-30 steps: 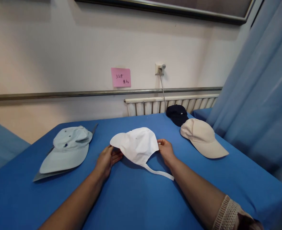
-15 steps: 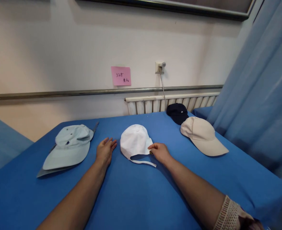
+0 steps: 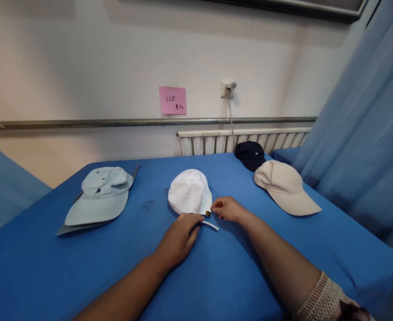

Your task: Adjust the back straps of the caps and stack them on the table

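Nearest, a cream openwork sleeve (image 3: 323, 296) ends partway up the right arm. The left hand (image 3: 179, 238), which half a second ago sits open and apart at the cap's left, is now at its back edge, thumb and forefinger closed on the white strap (image 3: 211, 225), whose free end sticks out to the right. The right hand (image 3: 228, 209) remains at the cap's right edge, fingertips drawn together beside a brass-coloured buckle (image 3: 208, 214); whether they pinch the fabric I cannot tell. The white cap (image 3: 187, 191) rests mid-way across the blue cover (image 3: 143, 258), back opening towards the person; a second ago its brim points left, and now the brim is out of sight. To the left, the light blue cap (image 3: 99, 196) lies as before, as do the beige cap (image 3: 283, 187) and, farther off, the navy cap (image 3: 248, 154). Behind stands the radiator (image 3: 210, 133), with a pink note (image 3: 172, 100) on the wall above.
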Demonstrator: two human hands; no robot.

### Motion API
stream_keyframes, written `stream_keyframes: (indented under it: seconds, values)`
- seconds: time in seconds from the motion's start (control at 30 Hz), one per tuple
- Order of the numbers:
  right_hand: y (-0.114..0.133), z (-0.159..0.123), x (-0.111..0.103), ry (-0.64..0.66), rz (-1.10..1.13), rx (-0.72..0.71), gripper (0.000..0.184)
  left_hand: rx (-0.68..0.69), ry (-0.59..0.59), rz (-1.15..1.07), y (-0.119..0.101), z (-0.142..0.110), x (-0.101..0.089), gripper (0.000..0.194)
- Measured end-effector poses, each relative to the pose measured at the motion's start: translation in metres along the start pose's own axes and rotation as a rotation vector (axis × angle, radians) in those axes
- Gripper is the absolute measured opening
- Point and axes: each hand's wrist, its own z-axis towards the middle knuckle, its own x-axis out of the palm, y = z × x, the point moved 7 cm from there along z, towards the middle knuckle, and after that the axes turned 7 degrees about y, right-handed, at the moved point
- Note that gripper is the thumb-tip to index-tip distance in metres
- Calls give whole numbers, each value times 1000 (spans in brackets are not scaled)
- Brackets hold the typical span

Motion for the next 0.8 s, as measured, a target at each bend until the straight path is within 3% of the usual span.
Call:
stream_keyframes:
  seconds: [0.13, 0.3, 0.53, 0.8]
  values:
    - [7, -3, -1, -33, -162, -157, 17, 34, 121, 87, -3, 9, 15, 34]
    - [25, -14, 9, 5, -448, -316, 30, 23, 164, 161, 0, 8, 14, 17]
    - [40, -23, 15, 33, -595, -369, 21, -172, 58, -16, 13, 2, -5, 22]
    - [43, -23, 15, 47, -487, -300, 18, -330, -106, -249, 35, 2, -15, 27]
